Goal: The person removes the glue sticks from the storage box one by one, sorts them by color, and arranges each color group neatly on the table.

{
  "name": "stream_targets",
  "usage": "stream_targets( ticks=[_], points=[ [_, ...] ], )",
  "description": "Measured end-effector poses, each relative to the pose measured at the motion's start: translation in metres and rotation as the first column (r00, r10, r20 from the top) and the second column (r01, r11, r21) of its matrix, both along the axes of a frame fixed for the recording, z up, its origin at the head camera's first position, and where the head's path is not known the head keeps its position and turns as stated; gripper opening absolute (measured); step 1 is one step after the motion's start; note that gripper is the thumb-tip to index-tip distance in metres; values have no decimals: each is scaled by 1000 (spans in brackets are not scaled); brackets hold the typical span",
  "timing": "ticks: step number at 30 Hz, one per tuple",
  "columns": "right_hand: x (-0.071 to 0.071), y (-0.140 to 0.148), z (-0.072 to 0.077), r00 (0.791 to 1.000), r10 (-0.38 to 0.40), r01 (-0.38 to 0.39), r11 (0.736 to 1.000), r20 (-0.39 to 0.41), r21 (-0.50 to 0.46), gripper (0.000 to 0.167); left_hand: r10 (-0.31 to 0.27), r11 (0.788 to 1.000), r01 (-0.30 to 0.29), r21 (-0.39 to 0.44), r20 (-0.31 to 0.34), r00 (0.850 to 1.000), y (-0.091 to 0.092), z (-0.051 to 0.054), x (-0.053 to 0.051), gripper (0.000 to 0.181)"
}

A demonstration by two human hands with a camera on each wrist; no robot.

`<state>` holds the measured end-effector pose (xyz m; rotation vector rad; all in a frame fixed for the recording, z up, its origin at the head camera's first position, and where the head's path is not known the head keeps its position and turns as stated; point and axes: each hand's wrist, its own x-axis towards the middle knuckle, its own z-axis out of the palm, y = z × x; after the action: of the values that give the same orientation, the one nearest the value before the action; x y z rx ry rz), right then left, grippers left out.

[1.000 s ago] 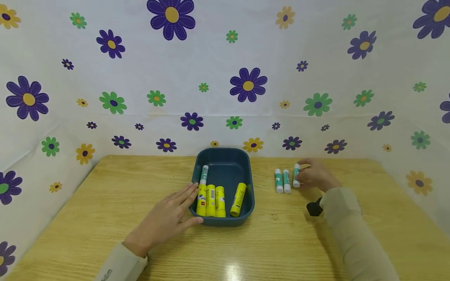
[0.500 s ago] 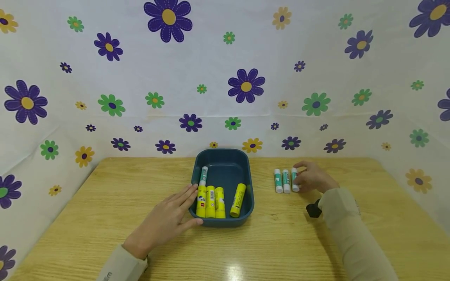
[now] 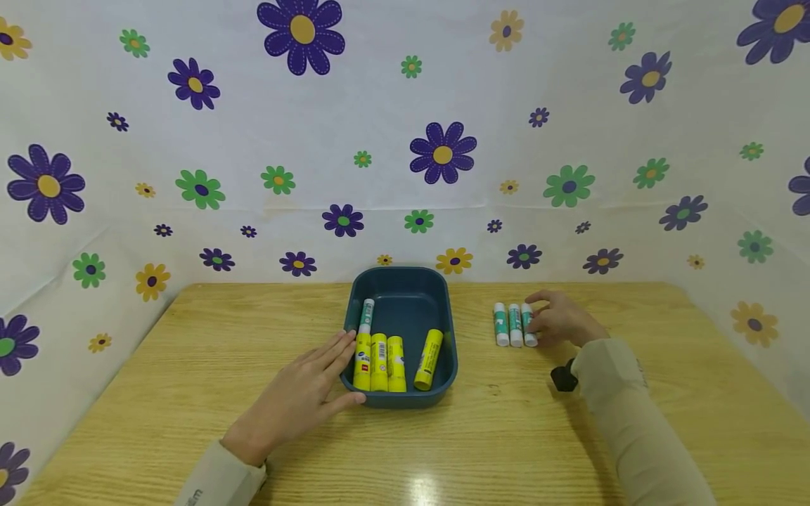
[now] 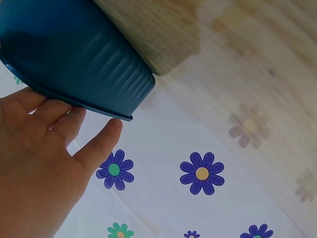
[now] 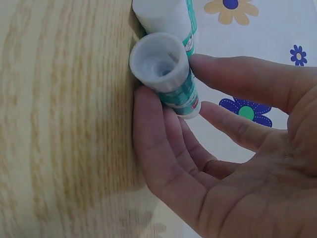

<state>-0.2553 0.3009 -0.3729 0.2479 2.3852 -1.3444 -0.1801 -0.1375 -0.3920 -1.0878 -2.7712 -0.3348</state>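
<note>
My left hand (image 3: 300,393) rests against the left wall of a dark blue tray (image 3: 411,309), fingers mostly straight along its rim, thumb at the near-left corner. In the left wrist view its fingertips touch the tray's rim (image 4: 101,111). On the right, three green-and-white glue sticks lie side by side on the table. My right hand (image 3: 560,320) holds the rightmost glue stick (image 5: 181,96) between thumb and curled fingers. That stick lies right beside the middle glue stick (image 3: 515,325); left of it is another glue stick (image 3: 500,325).
Inside the tray, several yellow glue sticks (image 3: 380,362) lie near the front, one of them (image 3: 429,360) slanted at the right. A slim green-and-white glue stick (image 3: 367,315) lies at the tray's left wall. A flowered cloth (image 3: 380,105) rises behind the wooden table (image 3: 481,450).
My right hand has brought the rightmost glue stick leftward, closing the gap to the middle one. The left hand and the tray hold their place.
</note>
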Motion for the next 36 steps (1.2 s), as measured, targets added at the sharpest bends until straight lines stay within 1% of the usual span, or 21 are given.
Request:
stream_targets(
  ticks=[6,11,16,23,27,31,36],
  points=[
    [-1,0,-2,1000,-14,14,1000,10,-6,69,-9,1000,9,-9,-14,1000,0,-1,-1,80],
    [-1,1,-1,1000,-26,26,999,8,-18,69,-9,1000,9,-11,-8,1000,0,-1,0,81],
    [0,3,1,1000,-22,21,999,-4,-32,66,-7,1000,7,-5,-3,1000,0,-1,0,81],
    [-1,1,5,999,-31,31,999,8,-42,64,-8,1000,8,3,-10,1000,0,0,-1,81],
    [-3,3,10,1000,-15,15,999,-4,-32,64,-1,1000,1,2,-6,1000,-1,0,0,81],
    [-7,2,20,999,10,-10,1000,-41,-16,62,-1,1000,1,-1,-12,1000,-2,0,0,81],
    [-15,-7,32,996,2,-5,1000,-88,-28,62,-12,1000,12,-3,-22,1000,-2,0,0,81]
  ],
)
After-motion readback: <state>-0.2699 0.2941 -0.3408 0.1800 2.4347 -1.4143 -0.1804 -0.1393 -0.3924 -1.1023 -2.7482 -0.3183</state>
